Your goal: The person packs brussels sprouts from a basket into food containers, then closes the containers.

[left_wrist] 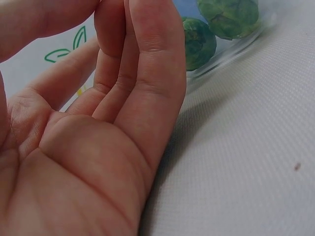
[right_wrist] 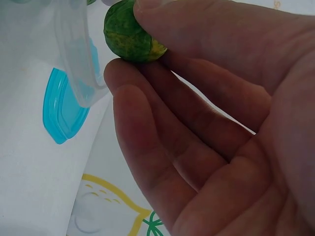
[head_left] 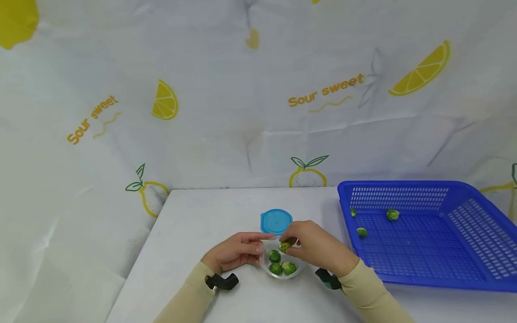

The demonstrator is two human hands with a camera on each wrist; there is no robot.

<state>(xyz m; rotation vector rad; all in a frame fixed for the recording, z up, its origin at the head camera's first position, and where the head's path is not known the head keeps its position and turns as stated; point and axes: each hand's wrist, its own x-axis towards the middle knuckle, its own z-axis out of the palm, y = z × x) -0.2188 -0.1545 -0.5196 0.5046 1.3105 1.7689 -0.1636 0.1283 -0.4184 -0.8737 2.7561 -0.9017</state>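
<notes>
A: Quick status, how far along?

B: Approx. midway, I'd judge. Three Brussels sprouts (head_left: 276,268) sit in the clear plastic bowl (head_left: 282,277), so that much looks done.

A: R hand (head_left: 314,246)?

B: Thumb and fingers pinch a fourth sprout (head_left: 284,246) over the bowl; it's not let go yet. R wrist cam has it close to the bowl's wall.

A: And the L hand (head_left: 236,251)?

B: Fingers mostly straight, not clenched, nothing grasped AFAICT. They're at the bowl's left side, w/ the index reaching to the far rim. Exact contact is hard to call, since the L wrist cam cuts off the fingertips.

A: What's left?

B: The one in the fingers, plus three more sprouts (head_left: 393,214) in the blue plastic basket (head_left: 424,284) on the right: one nr the far wall, two by the left wall, one of those part hidden.

A: Lid?

B: Blue lid (head_left: 276,221) is off, lying on the table (head_left: 210,215) just behind the bowl.
</notes>
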